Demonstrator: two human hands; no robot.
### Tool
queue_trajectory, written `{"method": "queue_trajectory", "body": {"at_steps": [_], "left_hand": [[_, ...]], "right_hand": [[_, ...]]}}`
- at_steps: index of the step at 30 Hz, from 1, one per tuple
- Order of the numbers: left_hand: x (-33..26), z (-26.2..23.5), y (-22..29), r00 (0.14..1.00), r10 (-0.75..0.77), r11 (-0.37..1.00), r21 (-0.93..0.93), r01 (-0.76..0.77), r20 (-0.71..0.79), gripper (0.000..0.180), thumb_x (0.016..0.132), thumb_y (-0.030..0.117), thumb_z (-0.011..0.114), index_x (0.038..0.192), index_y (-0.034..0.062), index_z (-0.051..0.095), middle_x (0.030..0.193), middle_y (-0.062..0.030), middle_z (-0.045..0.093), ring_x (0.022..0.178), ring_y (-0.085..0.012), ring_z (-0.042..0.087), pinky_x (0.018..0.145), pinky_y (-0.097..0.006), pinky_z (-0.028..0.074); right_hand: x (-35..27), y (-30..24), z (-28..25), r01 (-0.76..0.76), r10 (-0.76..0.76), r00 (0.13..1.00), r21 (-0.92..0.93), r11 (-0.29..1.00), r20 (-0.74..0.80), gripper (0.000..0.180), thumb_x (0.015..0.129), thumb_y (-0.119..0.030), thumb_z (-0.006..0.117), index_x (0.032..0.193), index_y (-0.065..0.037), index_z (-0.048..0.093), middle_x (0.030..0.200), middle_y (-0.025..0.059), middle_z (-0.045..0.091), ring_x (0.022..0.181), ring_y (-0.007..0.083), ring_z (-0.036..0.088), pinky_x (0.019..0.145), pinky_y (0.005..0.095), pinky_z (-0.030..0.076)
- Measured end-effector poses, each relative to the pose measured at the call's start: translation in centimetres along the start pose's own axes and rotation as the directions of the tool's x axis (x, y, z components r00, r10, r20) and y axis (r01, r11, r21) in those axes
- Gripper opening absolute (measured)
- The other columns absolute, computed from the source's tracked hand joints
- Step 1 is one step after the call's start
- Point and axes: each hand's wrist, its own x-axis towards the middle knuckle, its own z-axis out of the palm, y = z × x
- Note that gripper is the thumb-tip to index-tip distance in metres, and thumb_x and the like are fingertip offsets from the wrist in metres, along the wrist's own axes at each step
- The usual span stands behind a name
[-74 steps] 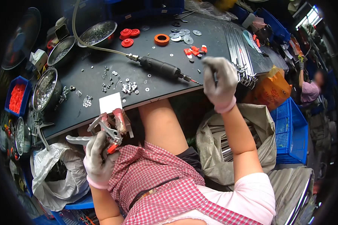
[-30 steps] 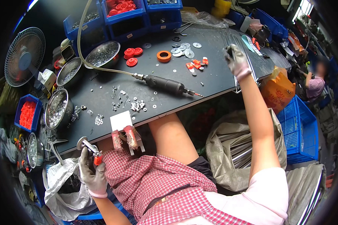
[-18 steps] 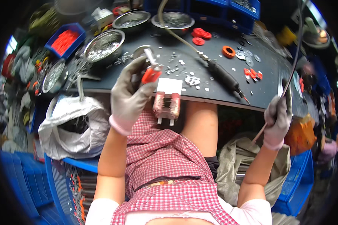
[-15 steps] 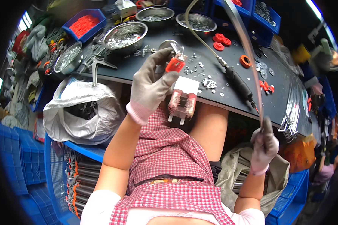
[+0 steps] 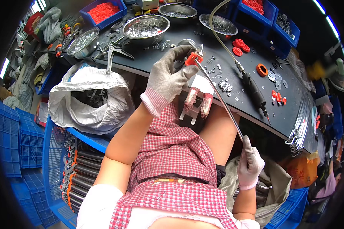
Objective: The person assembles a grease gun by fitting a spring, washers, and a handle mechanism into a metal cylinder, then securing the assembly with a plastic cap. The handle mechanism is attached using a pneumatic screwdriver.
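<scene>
Rod (image 5: 222, 99) swung down and leftward to the red fitting (image 5: 193, 58)

Head view: my left fingers (image 5: 188, 71) grip the red fitting above the worktop (image 5: 279, 114); my right fingers (image 5: 248, 148) are closed round the rod's lower part. Its long axis slants up-left from them, far end at the fitting, seating unclear, nearest my left fingers.

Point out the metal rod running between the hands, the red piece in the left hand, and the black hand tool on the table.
Metal rod (image 5: 227, 110): head view, midway along its shaft.
Red piece (image 5: 190, 61): head view, left part.
Black hand tool (image 5: 253, 91): head view, middle of its body.
</scene>
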Motion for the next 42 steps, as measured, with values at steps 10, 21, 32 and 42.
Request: {"method": "queue_trajectory", "body": {"at_steps": [10,21,32,42], "left_hand": [[-0.3,-1.1,-0.9,0.971,0.206,0.960,0.168,-0.225,0.122,0.057,0.079,0.011,0.072,0.128,-0.0012,0.046,0.116,-0.0095,0.057,0.098,-0.0118,0.057,0.083,-0.024,0.048],[-0.3,-2.7,-0.2,0.803,0.459,0.508,0.629,-0.588,0.380,0.056,0.070,0.006,0.072,0.122,0.0055,0.051,0.103,-0.0140,0.059,0.078,-0.0277,0.065,0.065,-0.031,0.054],[-1.1,-4.3,-1.5,0.899,0.294,0.528,0.729,-0.435,0.324,0.058,0.070,0.014,0.076,0.122,0.0034,0.052,0.105,-0.0141,0.059,0.094,-0.0269,0.062,0.079,-0.031,0.051],[-2.1,-3.8,-2.4,0.916,0.149,0.613,0.693,-0.380,0.372,0.060,0.069,0.010,0.076,0.124,0.0061,0.052,0.106,-0.0121,0.059,0.093,-0.0232,0.063,0.080,-0.030,0.052]], "right_hand": [[-0.9,1.0,0.0,-0.533,0.445,0.835,0.679,0.505,0.324,0.039,0.079,0.011,0.050,0.118,0.007,0.057,0.069,-0.0015,0.051,0.057,0.0028,0.039,0.052,0.0174,0.033],[-2.0,1.2,2.8,-0.707,0.368,0.690,0.689,0.160,0.623,0.042,0.086,-0.010,0.060,0.127,-0.003,0.053,0.060,-0.0024,0.040,0.050,0.0063,0.038,0.044,0.0191,0.029],[-3.5,-1.4,7.2,-0.515,0.399,0.857,0.526,0.677,0.326,0.039,0.087,0.002,0.052,0.127,-0.002,0.054,0.063,-0.0035,0.041,0.056,0.0021,0.035,0.051,0.0167,0.032],[-3.7,-0.9,7.9,-0.409,0.319,0.909,0.434,0.803,0.267,0.043,0.093,-0.027,0.054,0.131,-0.009,0.050,0.059,-0.0037,0.045,0.046,0.0067,0.036,0.044,0.0198,0.025]]}}
